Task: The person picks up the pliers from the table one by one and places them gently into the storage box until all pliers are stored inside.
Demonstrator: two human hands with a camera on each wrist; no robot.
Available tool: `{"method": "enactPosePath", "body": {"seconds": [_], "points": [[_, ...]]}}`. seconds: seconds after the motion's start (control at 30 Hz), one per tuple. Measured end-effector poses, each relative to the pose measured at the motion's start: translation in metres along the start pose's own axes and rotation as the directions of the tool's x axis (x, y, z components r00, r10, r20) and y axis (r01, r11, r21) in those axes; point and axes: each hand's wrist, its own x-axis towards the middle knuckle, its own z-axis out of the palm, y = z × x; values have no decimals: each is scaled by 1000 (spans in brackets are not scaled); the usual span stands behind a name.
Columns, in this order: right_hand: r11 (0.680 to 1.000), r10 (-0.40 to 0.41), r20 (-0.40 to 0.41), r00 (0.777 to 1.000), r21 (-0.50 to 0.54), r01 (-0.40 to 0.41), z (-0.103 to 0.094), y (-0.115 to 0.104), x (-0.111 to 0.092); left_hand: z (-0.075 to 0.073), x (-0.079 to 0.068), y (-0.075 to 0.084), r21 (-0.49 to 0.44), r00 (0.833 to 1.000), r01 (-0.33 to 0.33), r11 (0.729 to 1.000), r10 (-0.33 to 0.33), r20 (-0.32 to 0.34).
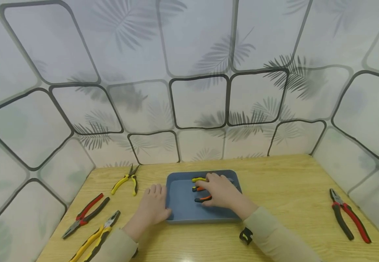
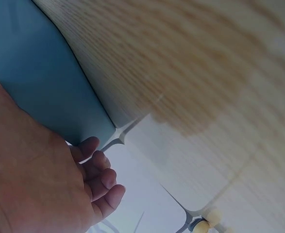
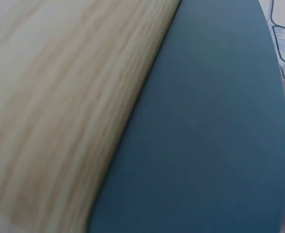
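A blue-grey tray lies on the wooden table. My left hand rests along its left side, thumb at the near left corner; in the left wrist view the loosely bent fingers are beside the tray's wall. My right hand reaches over the near right side into the tray. Its fingers and thumb bend round pliers with orange-and-black handles, whose head is hidden under the hand. Beside them in the tray is a yellow handle. The right wrist view is mostly tray wall.
Left of the tray lie yellow pliers, red-and-black pliers and larger yellow-and-black pliers. Far right are other red-and-black pliers. Patterned wall panels enclose the table's back and sides.
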Motion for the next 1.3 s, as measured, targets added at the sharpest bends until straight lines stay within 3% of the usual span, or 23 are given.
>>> {"method": "enactPosePath", "body": {"seconds": [0.43, 1.3], "points": [[997, 0, -19, 1000, -73, -1, 8, -4, 1, 2, 0, 0, -9, 1000, 2, 1000, -2, -2], [994, 45, -51, 998, -95, -50, 7, -4, -15, 3, 2, -1, -2, 1000, 0, 1000, 0, 4]]}}
